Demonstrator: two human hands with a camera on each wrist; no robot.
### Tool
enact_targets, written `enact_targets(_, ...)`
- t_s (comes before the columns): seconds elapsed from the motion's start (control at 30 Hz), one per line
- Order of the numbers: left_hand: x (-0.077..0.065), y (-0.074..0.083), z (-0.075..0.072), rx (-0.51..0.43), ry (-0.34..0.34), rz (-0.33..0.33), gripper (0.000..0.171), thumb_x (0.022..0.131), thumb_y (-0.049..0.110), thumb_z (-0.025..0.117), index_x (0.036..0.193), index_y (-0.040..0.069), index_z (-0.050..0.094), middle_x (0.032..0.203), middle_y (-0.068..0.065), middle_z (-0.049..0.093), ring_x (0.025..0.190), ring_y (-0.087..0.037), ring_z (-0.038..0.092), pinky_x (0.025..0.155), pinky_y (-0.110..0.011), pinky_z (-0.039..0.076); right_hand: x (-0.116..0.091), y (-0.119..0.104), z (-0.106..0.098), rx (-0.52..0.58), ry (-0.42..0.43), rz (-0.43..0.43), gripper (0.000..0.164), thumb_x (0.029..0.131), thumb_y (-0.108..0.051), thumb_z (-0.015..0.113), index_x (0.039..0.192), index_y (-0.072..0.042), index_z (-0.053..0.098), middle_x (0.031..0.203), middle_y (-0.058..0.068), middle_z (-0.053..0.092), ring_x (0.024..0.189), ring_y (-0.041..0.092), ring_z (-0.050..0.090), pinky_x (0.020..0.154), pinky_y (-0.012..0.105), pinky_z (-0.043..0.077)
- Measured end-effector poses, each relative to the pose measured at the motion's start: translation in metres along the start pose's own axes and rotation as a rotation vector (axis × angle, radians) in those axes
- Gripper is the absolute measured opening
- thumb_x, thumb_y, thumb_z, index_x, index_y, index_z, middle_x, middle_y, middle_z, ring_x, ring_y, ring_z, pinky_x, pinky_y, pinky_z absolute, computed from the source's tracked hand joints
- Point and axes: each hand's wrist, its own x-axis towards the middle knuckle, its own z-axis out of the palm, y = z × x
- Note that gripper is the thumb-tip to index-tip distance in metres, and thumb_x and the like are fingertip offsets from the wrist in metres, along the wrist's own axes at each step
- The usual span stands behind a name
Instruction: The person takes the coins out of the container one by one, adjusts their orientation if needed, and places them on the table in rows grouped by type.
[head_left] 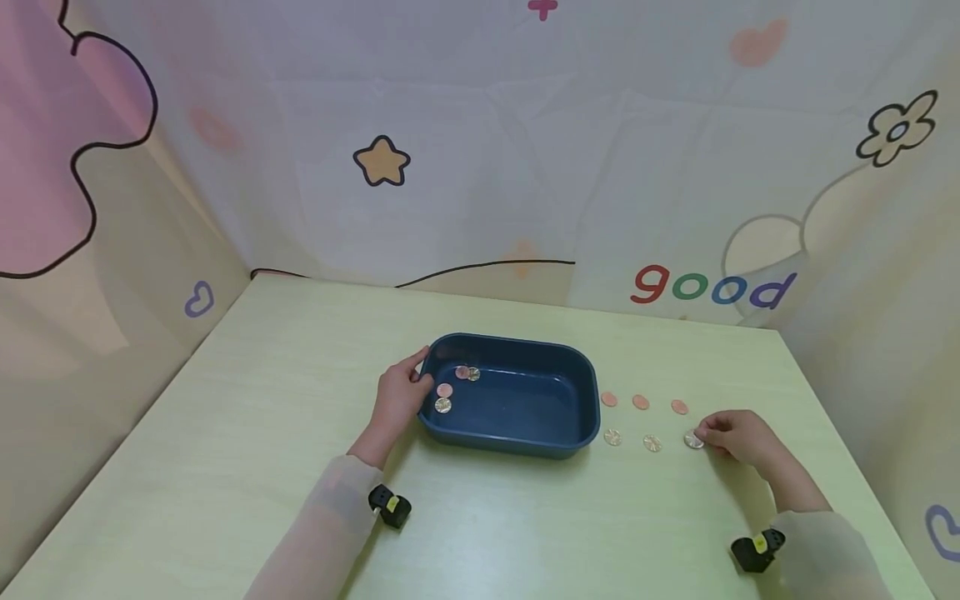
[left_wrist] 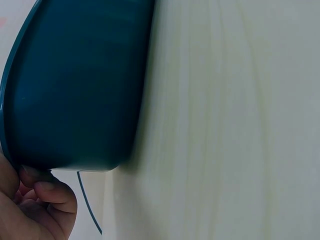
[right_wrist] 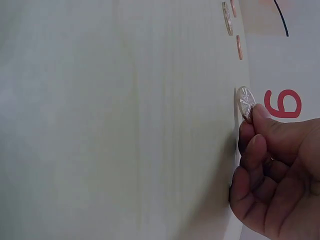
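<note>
A dark blue rectangular tray [head_left: 510,446] stands on the table, its left rim gripped by my left hand [head_left: 400,397]. In the left wrist view the thumb and curled fingers [left_wrist: 55,195] are at the tray's corner. Inside the tray, at its left end, lie several coins, copper and silver, including a silver coin [head_left: 443,405]. To the right of the tray my right hand [head_left: 742,437] pinches a silver coin [right_wrist: 245,103] between thumb and forefinger. In the right wrist view that coin is tilted up at the fingertips; whether its edge touches the table I cannot tell.
Right of the tray lie two short rows of coins: copper ones behind, such as a copper coin [head_left: 641,402], and silver ones in front, such as a silver coin [head_left: 652,443]. A printed cloth [head_left: 465,217] hangs behind and beside the pale wooden table [head_left: 495,533].
</note>
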Motion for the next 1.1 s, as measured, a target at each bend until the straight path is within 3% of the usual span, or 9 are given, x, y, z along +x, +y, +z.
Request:
enact_targets(0.5, 0.0019, -0.0012, -0.0014, 0.006, 0.013, -0.023, 0.054, 0.092, 0.006, 0.057, 0.146, 0.004, 0.055, 0.067, 0.002, 0.036, 0.06, -0.014, 0.036, 0.055, -0.023, 0.029, 0.0038, -0.0015, 0.0025, -0.052, 0.021, -0.041, 0.024, 0.097, -0.012, 0.065, 0.1, 0.012, 0.068, 0.08, 0.003, 0.062, 0.073, 0.015, 0.049, 0.064, 0.025, 0.041)
enact_targets(1.1, 0.0016, 0.0007, 0.0009, 0.019, 0.004, -0.046, 0.054, 0.093, 0.007, 0.057, 0.147, 0.006, 0.055, 0.068, 0.001, 0.038, 0.062, -0.015, 0.038, 0.056, -0.024, 0.031, 0.0018, -0.0001, 0.0042, -0.028, 0.029, 0.034, 0.025, 0.097, -0.012, 0.065, 0.101, 0.012, 0.067, 0.084, 0.007, 0.063, 0.076, 0.015, 0.051, 0.066, 0.026, 0.043)
